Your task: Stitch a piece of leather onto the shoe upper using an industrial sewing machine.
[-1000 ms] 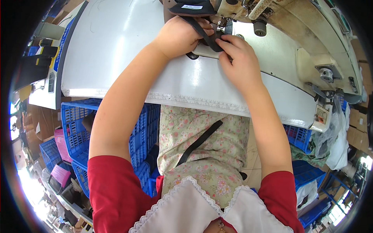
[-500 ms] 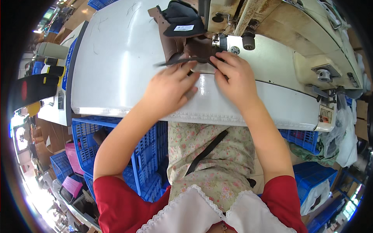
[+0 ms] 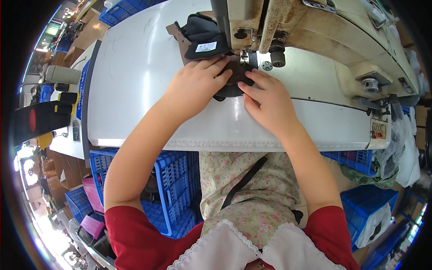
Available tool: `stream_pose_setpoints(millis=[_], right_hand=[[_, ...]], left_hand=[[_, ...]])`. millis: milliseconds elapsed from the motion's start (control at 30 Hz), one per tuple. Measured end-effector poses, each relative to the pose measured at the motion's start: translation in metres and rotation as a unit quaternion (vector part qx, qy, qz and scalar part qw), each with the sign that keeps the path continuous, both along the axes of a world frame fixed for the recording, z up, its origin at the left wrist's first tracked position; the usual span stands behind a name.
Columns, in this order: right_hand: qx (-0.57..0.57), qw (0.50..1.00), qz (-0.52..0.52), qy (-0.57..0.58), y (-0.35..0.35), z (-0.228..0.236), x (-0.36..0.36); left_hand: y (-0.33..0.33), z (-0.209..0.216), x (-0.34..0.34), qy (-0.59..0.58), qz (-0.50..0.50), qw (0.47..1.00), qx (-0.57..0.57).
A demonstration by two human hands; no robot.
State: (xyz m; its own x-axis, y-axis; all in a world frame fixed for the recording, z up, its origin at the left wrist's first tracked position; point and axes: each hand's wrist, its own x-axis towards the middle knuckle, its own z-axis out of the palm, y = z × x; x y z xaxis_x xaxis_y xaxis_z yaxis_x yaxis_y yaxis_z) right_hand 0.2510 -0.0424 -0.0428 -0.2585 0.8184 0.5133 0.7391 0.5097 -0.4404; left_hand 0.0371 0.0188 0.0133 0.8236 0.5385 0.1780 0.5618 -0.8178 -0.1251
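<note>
Under the needle area of a sewing machine (image 3: 244, 57) lies a brown leather piece (image 3: 237, 77) with a dark curved edge toward me. Joined to it or resting against it at the upper left is a black padded lining (image 3: 201, 32) with a small white label. My left hand (image 3: 195, 85) rests on the leather's left side, fingers stretched toward the lining and thumb apart. On the right edge, my right hand (image 3: 269, 96) lays its fingertips on the leather, fingers spread. Part of the leather is hidden beneath both hands.
The white machine table (image 3: 130, 103) has a ruler strip (image 3: 225, 146) along its front edge. The machine's heavy arm (image 3: 324, 31) overhangs at the upper right. Blue crates (image 3: 173, 193) stand below the table at left, another blue crate (image 3: 366, 207) at lower right. Loose threads lie at the table's far left.
The leather's near edge, raised between my fingers before, now lies down on the table. My left hand has shifted onto the leather's left side, and my right fingers have spread over its right edge.
</note>
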Motion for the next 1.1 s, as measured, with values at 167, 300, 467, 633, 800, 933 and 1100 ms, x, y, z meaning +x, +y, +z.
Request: stream_pose_setpoints(millis=[167,300,467,633,800,933,1100], right_hand=[[-0.002,1.000,0.002,0.019,-0.002,0.001,0.001],[-0.012,1.000,-0.007,0.004,-0.002,0.001,-0.001],[-0.002,1.000,-0.014,-0.009,-0.002,0.005,-0.004],[0.004,1.000,-0.014,-0.004,-0.001,0.002,-0.005],[0.025,0.999,-0.018,-0.015,0.002,0.002,-0.005],[0.012,0.999,-0.036,-0.022,-0.001,0.006,-0.006],[0.016,0.999,-0.022,-0.026,-0.002,0.002,-0.004]], left_hand=[[0.004,-0.010,0.001,-0.043,-0.004,0.999,-0.010],[0.012,-0.014,-0.001,-0.041,-0.026,0.999,-0.015],[0.017,-0.015,-0.004,-0.050,-0.040,0.997,-0.045],[0.018,-0.014,-0.002,-0.080,-0.029,0.994,-0.073],[0.017,-0.012,0.002,-0.083,-0.016,0.994,-0.074],[0.017,-0.013,0.005,-0.073,-0.005,0.996,-0.054],[0.017,-0.015,0.006,-0.077,0.010,0.996,-0.053]])
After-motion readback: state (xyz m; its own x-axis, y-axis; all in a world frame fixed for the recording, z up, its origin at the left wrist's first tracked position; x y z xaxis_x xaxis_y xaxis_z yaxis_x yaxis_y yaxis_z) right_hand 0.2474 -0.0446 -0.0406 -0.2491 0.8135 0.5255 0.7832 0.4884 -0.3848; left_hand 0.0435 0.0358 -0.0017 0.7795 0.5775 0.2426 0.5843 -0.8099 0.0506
